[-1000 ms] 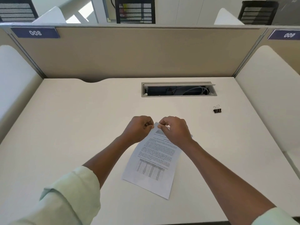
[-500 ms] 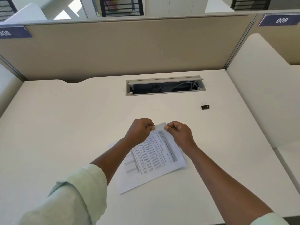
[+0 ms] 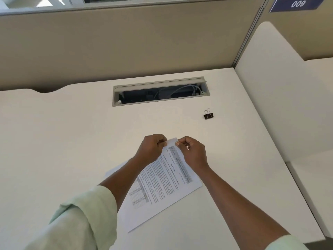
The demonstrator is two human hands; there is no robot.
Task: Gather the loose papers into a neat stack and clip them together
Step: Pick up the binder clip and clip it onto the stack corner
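White papers far corner pinched by left hand and right hand fingers | binder clip well apart

White tabletop, with a curved notch along its far left edge. Open cable slot with a grey frame set into it near the back, white cables lying inside. Beige partition standing behind. White side panel closing the right. Blue number plate at top right, reading 009 mirrored.
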